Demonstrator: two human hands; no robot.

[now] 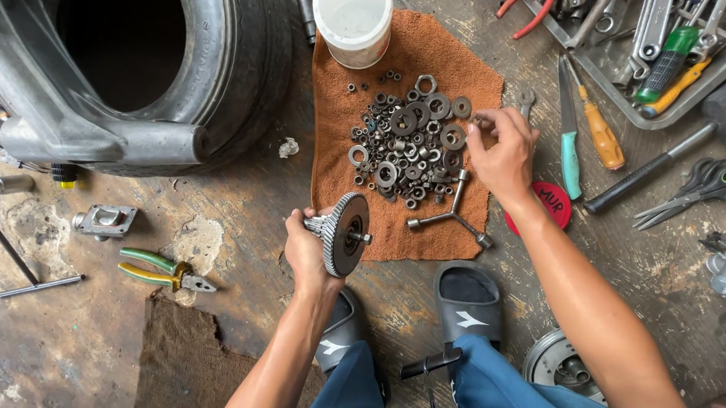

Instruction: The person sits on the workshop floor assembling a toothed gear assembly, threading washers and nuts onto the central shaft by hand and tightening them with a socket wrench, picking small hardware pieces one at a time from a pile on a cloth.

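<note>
My left hand (308, 247) grips a round toothed gear on a short shaft (344, 233), held on edge just off the near-left corner of an orange-brown cloth (342, 135). On the cloth lies a heap of dark washers, nuts and small rings (409, 140). My right hand (503, 150) reaches over the cloth's right edge, fingertips pinched at a small part next to the heap; what it pinches is too small to tell. A three-armed socket wrench (453, 211) lies on the cloth below that hand.
A white plastic cup (353, 14) stands at the cloth's far edge. A tyre and engine casing (128, 55) fill the far left. A tool tray (641, 53), screwdrivers (586, 125), hammer (686, 140) and scissors (704, 187) lie right. Green pliers (162, 269) lie left. My sandalled feet (467, 307) are near.
</note>
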